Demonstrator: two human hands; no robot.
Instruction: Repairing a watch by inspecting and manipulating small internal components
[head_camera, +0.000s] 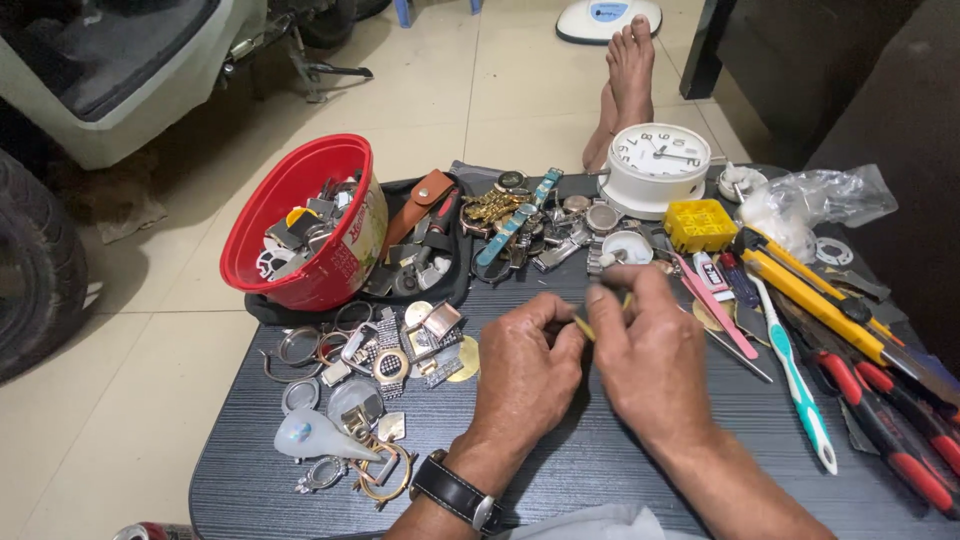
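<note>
The work surface is a dark grey table with a fine wood-grain pattern (600, 470), and it stands on a floor of pale cream tiles (440, 90). At the top left there is a white and grey vehicle body (110, 70) and at the left edge a black rubber tyre (35, 260). A bare foot (628, 70) rests on the floor behind the table.

On the table a red plastic bowl with a printed label on its side (300, 225) leans on a black tray (440, 270) and is full of small metal parts. In front of it lie loose silver and gold watch cases and rings (380, 350). A white round alarm clock (657, 165) stands at the far edge, with a small yellow plastic box (700, 224) beside it and a clear crumpled plastic bag (820, 200) further right. On the right side lie a white and teal toothbrush (795, 370), a yellow utility knife (815, 300) and red-handled tools (890, 430).

The left hand (525, 375), with a black wristwatch (455, 490) on the wrist, and the right hand (650, 360) meet above the middle of the table. Both are closed narrowly, pinching between the fingertips a thin yellow stick-like tool (584, 327). What its tip touches I cannot tell.
</note>
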